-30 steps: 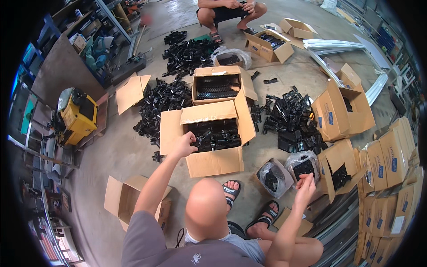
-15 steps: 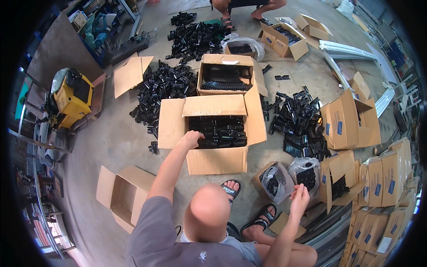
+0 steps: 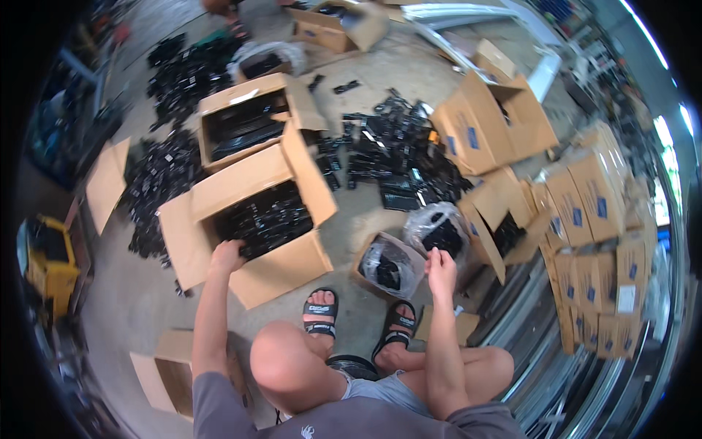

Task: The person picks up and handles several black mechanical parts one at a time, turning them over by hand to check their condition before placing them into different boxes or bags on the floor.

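Note:
An open cardboard carton (image 3: 289,267) holds rows of glossy black plastic parts (image 3: 267,219), its flaps folded out. My left hand (image 3: 228,256) is at its near left corner; its fingers are smeared and partly hidden, so their grip cannot be told. Raised on the other side, my right hand (image 3: 440,272) has its fingertips pinched together. Whether something small sits between them I cannot make out. Close by it are a small box with a clear plastic liner (image 3: 391,265) and a clear plastic bag (image 3: 420,225), both with black parts inside.
A second carton (image 3: 245,117) of black parts adjoins the first. Loose black parts lie in heaps (image 3: 398,146) on the floor. Open boxes (image 3: 490,124) and stacked cartons (image 3: 585,205) stand at right, by long metal profiles (image 3: 578,380). An open box (image 3: 164,373) lies near left.
The view has swung to the right and blurred, so the cartons appear farther left. My left hand has drawn back from the black parts to the carton's near corner. My right hand stays raised and pinched.

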`<state>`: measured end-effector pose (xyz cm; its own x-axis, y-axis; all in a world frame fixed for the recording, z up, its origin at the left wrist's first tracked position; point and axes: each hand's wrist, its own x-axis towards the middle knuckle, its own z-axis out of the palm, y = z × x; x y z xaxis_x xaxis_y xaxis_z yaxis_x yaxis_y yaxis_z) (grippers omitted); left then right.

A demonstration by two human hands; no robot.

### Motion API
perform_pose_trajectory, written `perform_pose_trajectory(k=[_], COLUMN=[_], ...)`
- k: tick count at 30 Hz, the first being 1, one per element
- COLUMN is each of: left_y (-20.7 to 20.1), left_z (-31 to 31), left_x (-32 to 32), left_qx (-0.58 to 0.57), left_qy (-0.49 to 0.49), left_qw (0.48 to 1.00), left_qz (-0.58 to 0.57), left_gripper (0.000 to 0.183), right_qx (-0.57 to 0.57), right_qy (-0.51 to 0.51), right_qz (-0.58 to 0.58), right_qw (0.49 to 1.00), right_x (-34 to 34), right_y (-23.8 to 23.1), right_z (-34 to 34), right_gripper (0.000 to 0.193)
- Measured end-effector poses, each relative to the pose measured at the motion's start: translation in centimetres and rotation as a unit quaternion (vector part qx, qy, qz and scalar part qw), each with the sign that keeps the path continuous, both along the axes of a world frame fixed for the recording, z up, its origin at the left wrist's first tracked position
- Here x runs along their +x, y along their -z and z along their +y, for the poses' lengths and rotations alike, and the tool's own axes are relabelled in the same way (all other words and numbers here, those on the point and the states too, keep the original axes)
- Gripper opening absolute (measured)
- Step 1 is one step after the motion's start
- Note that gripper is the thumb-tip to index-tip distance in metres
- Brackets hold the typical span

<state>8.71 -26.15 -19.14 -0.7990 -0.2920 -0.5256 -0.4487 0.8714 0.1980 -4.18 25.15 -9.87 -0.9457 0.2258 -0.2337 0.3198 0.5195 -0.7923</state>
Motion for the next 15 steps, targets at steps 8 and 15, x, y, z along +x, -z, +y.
perform_pose_trajectory(k=[8,15], left_y=[-8.5,-29.7], left_z=[6.3,18.0], left_x=[-1.4,1.6], left_qx=[0.128,0.286], left_qy=[-0.090,-0.074], left_qw=[0.963,0.902], left_qz=[0.220,0.316], left_gripper=[0.029,0.020], right_qx=[-0.014,0.259], right_qy=[0.112,-0.077], right_qz=[0.048,0.050], right_qw=[0.992,0.961], right_x=[-5.4,-15.5], right_y=[4.2,7.9], right_z=[3.3,0.2], right_gripper=[0.027,0.021])
